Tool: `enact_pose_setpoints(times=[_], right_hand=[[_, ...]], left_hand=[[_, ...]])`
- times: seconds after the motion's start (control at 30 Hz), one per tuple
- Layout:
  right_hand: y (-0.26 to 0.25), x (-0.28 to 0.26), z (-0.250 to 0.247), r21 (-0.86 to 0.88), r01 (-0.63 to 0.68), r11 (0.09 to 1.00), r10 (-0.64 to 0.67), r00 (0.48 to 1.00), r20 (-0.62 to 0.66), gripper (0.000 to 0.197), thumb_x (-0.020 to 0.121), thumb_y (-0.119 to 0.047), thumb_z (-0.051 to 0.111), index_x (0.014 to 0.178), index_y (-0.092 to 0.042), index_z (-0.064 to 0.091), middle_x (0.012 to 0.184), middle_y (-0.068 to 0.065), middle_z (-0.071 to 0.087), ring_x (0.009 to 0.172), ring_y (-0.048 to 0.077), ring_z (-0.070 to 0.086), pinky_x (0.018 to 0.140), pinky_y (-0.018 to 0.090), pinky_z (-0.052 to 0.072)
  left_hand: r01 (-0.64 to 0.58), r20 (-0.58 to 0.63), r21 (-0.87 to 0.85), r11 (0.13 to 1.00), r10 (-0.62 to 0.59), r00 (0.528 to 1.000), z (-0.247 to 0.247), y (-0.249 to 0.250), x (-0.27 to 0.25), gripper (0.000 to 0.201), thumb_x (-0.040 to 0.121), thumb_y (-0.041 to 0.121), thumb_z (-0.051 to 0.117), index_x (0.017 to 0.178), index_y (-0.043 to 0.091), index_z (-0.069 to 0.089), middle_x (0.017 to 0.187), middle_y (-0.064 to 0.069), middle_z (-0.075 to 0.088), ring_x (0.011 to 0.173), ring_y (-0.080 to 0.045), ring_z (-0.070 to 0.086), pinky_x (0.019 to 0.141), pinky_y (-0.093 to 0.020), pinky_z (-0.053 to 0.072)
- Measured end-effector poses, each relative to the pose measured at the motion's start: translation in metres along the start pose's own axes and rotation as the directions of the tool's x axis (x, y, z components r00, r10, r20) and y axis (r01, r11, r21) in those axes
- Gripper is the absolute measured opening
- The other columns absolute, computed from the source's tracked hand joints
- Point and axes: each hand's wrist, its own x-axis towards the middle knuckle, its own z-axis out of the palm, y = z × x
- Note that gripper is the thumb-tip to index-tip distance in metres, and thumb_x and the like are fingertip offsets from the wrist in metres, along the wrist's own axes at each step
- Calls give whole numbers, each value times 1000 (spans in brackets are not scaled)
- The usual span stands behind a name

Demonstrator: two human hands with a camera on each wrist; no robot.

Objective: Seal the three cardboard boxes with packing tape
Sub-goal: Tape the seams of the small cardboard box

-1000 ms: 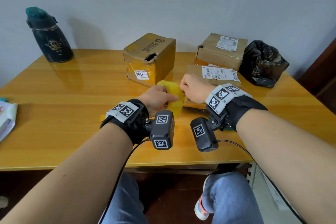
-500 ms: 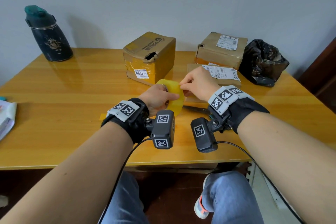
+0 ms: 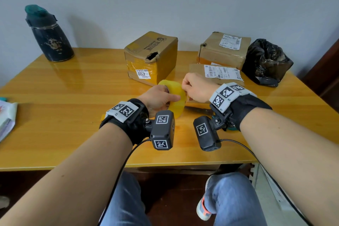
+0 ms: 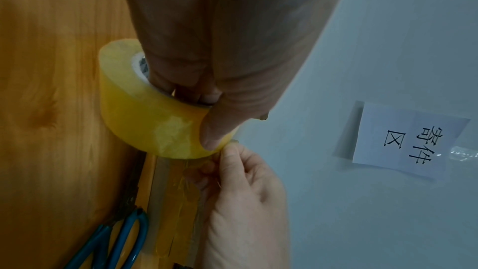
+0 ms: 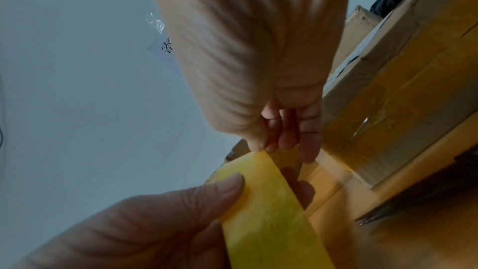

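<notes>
A roll of yellow packing tape (image 3: 174,97) is held upright just above the table's middle. My left hand (image 3: 165,95) grips it, fingers through the core and thumb on the outer face (image 4: 212,130). My right hand (image 3: 184,88) pinches the tape's end at the roll's top right rim, thumb and forefinger tips together (image 5: 261,147). Three cardboard boxes stand behind: a tall one with a torn hole (image 3: 152,57), a labelled one at back right (image 3: 223,49), and a flat labelled one (image 3: 218,74) in front of it.
Blue-handled scissors (image 4: 116,238) lie on the wooden table (image 3: 73,115) under my right wrist. A black plastic bag (image 3: 266,62) sits at far right, a dark bottle (image 3: 48,35) at back left, and papers (image 3: 7,121) at the left edge.
My right hand lifted slightly off the roll half a second ago and has come back down to pinch at its rim. The left hand keeps the roll in place.
</notes>
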Motion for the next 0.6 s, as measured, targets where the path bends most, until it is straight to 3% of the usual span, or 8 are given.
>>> enact_pose_setpoints(times=[0.07,0.2,0.3,0.4,0.47,0.53,0.6], right_hand=[[3,0,0,-18,0,1000,0,1000,6,16,97,-3,36,88,-7,49,84,7,49,83,34,59,54,23,35],[8,0,2,-30,21,999,-21,1000,-2,15,99,-9,36,100,-6,51,84,1,48,81,18,48,53,17,27],[10,0,1,16,21,1000,-20,998,-62,12,100,-11,37,100,-8,49,94,4,50,74,15,49,55,21,36],[11,0,-1,127,43,991,-20,983,-180,17,100,-12,40,113,-10,52,105,6,59,89,19,60,76,34,53],[11,-2,-2,142,52,988,-26,984,-178,26,100,-11,44,123,-10,57,112,7,63,98,19,62,90,35,51],[10,-4,0,113,63,992,-45,987,-156,25,98,-12,51,117,-6,65,118,8,64,103,18,62,91,28,48],[9,-5,3,110,73,991,-52,981,-187,21,94,-12,58,107,-4,71,112,6,68,99,19,63,90,30,50]], left_hand=[[4,-10,2,1000,-4,1000,1,0,1,18,96,3,52,108,-8,60,86,-12,64,46,-3,61,43,-15,45],[13,-27,-45,999,-15,1000,3,0,2,24,96,3,53,116,-10,56,88,-15,64,47,-6,62,43,-16,47],[24,-26,-97,995,-27,999,3,-1,3,23,96,3,53,116,-7,57,97,-16,66,63,-13,68,50,-21,53],[27,-33,-108,994,-30,999,3,-2,4,23,95,4,54,116,-6,57,102,-19,66,69,-17,67,53,-23,55],[20,-30,-122,992,-24,999,3,-2,4,18,95,4,54,111,-4,59,97,-16,67,65,-15,68,52,-23,55],[15,-21,-133,991,-18,1000,3,-2,4,12,95,4,54,101,-1,62,92,-13,67,62,-13,68,52,-22,55],[12,-22,-125,992,-14,1000,4,-2,5,10,96,4,53,96,0,63,90,-13,67,60,-12,67,52,-21,54]])
